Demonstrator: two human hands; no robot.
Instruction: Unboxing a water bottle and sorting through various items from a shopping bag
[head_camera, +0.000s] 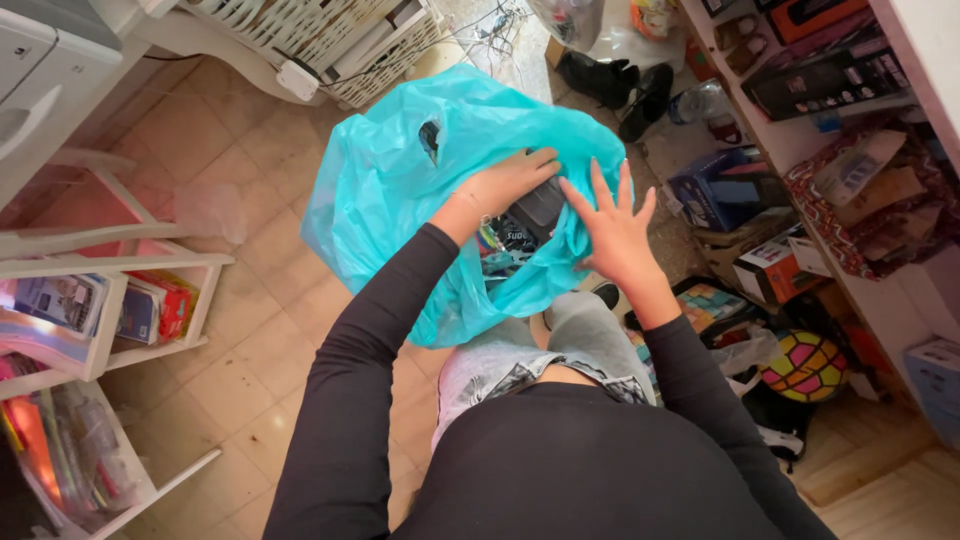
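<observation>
Black sleeves (370, 400), turquoise bag (390, 170), cluttered shelves (860, 190)

A crinkled turquoise plastic bag (390, 190) rests open on the person's lap above the tiled floor (240, 130). The left hand (505, 182) grips a black boxy object (538, 208) inside; the right hand (615, 225) spreads flat beside it.

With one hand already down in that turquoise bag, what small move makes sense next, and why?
Probably push the dark object deeper into the turquoise plastic bag. The left hand grips it at the bag's mouth, where it sits only partly inside on other items. The right hand, fingers spread, rests on the rim beside it and looks placed to hold the opening wide.
</observation>
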